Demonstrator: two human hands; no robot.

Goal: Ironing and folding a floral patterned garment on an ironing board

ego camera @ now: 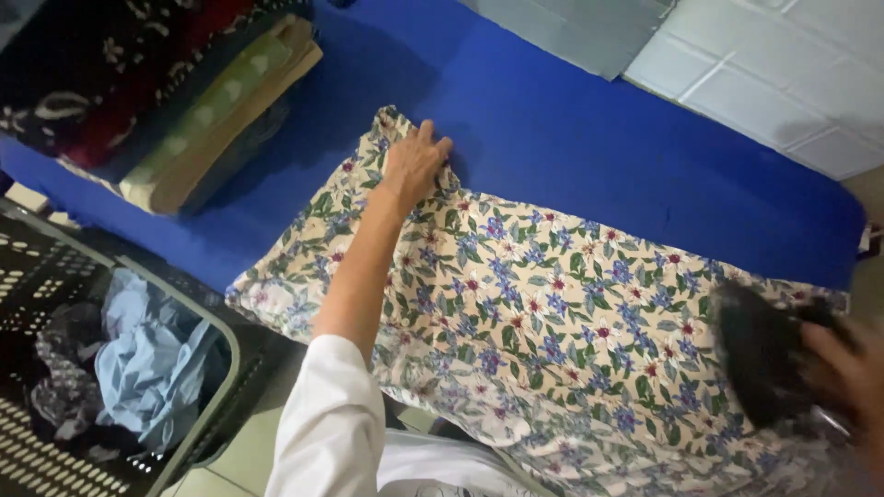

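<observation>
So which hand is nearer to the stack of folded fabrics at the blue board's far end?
Left hand, flat on floral cloth beside the stack; right hand grips a dark iron opposite.

Cloth (pixel 552 313) on board (pixel 571 129), basket (pixel 198 433) left (folded stack (pixel 175 110) behind)

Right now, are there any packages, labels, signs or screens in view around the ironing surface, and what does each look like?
None in view: no package, label, sign or screen.
Floral cloth: spread flat on the blue surface, cream with blue and red flowers.
Left hand: flat on the cloth's far corner.
Right hand: blurred, on a dark iron.
Basket: lower left, dark, perforated, holding crumpled blue clothes.
</observation>
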